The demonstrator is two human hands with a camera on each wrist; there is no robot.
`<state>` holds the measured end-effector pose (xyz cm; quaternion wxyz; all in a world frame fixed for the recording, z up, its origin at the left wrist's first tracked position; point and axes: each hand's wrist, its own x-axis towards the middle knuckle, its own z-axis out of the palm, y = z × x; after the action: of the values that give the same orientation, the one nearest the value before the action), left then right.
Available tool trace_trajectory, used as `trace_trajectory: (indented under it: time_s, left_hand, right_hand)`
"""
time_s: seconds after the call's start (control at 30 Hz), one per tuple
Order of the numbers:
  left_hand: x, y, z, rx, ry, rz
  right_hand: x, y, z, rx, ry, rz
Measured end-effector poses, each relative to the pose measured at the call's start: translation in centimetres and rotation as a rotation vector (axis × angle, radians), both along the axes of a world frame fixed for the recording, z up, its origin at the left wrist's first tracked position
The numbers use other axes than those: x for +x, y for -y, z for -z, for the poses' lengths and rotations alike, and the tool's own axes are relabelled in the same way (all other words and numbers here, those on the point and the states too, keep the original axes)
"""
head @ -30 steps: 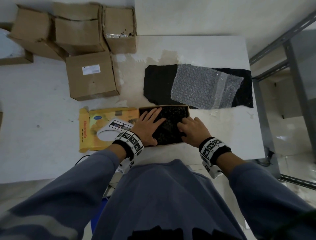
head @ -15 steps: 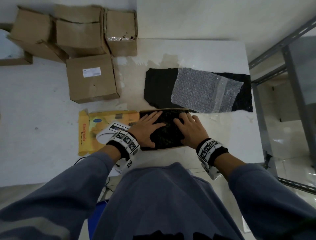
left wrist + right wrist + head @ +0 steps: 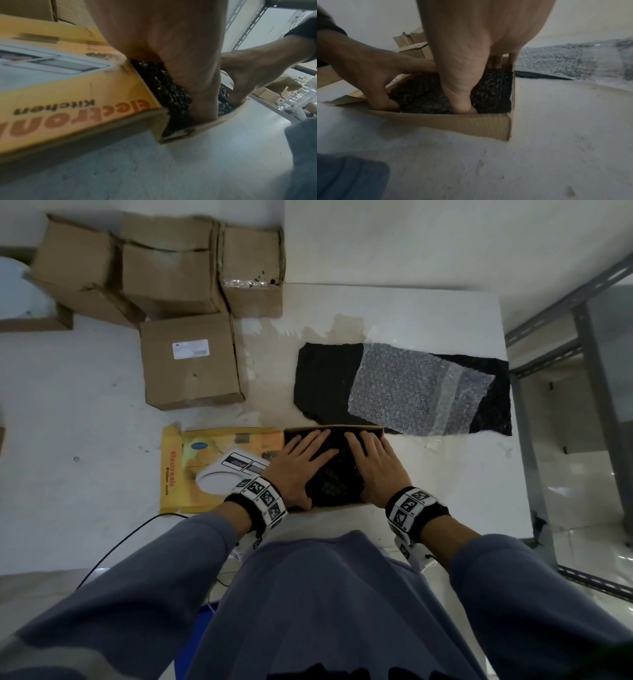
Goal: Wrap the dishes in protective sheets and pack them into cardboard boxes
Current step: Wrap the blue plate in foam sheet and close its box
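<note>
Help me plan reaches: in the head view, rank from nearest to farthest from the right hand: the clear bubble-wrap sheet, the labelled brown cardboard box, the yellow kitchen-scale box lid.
From the right hand:
1. Yellow kitchen-scale box lid, across to the left; clear bubble-wrap sheet, just beyond and right. Too close to call.
2. Labelled brown cardboard box, far left and beyond.

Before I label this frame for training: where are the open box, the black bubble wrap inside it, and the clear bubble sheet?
open box [image 3: 471, 123], right wrist view, near cardboard wall.
black bubble wrap [image 3: 337, 477], head view, between the hands.
clear bubble sheet [image 3: 404, 385], head view, its middle.
</note>
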<state>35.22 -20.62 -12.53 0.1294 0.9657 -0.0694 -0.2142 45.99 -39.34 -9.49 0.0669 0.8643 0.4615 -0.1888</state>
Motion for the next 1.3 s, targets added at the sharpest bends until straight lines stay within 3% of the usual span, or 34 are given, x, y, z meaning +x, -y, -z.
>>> trace_trajectory:
  time_s: [0.2, 0.47, 0.7, 0.77, 1.0, 1.3]
  left_hand:
    - [0.3, 0.9, -0.6, 0.016, 0.001, -0.096]
    - [0.4, 0.8, -0.4, 0.005, -0.014, -0.086]
    - [1.1, -1.3, -0.7, -0.198, -0.091, -0.065]
    - [0.9, -1.2, -0.5, -0.204, -0.067, -0.081]
    - [0.1, 0.6, -0.1, -0.086, 0.072, -0.127]
    - [0.1, 0.7, 0.0, -0.105, 0.099, -0.107]
  right_hand:
    - [0.0, -0.1, 0.3, -0.026, 0.013, 0.008]
    - [0.2, -1.3, 0.1, -0.176, 0.072, -0.03]
    - [1.0, -1.0, -0.3, -0.113, -0.126, 0.019]
    - [1.1, -1.0, -0.9, -0.114, -0.184, 0.047]
    - [0.2, -0.7, -0.8, -0.055, -0.144, 0.071]
    - [0.6, -0.7, -0.6, -0.04, -0.161, 0.085]
